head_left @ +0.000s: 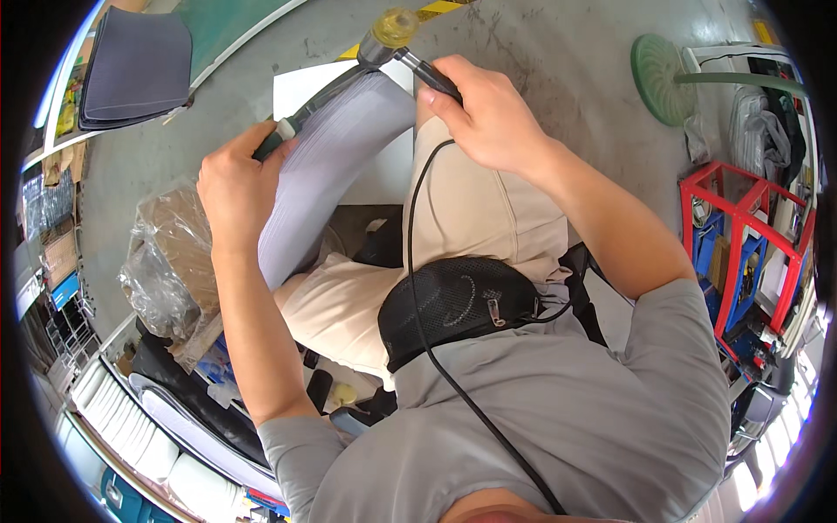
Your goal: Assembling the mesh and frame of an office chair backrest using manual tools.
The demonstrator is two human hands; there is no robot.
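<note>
My right hand (493, 118) is closed around the black handle of a mallet (390, 35), which has a yellow translucent face and a metal middle. My left hand (240, 179) is wrapped around the dark green handle of a long, dark blade-like tool (324, 98); its exact kind cannot be made out. That tool lies across the far end of a thick stack of grey sheets (327, 161), which leans by my legs. The mallet head is at the tool's far end; whether they touch is unclear. Beneath the stack's far end is a white board (296, 87).
Another grey stack (138, 61) rests on a green-topped table (218, 26) at the far left. Clear plastic wrapping (161, 261) covers a box to the left. A red frame rack (741, 218) and a green round disc (660, 80) stand right. A black cable (414, 244) crosses my lap.
</note>
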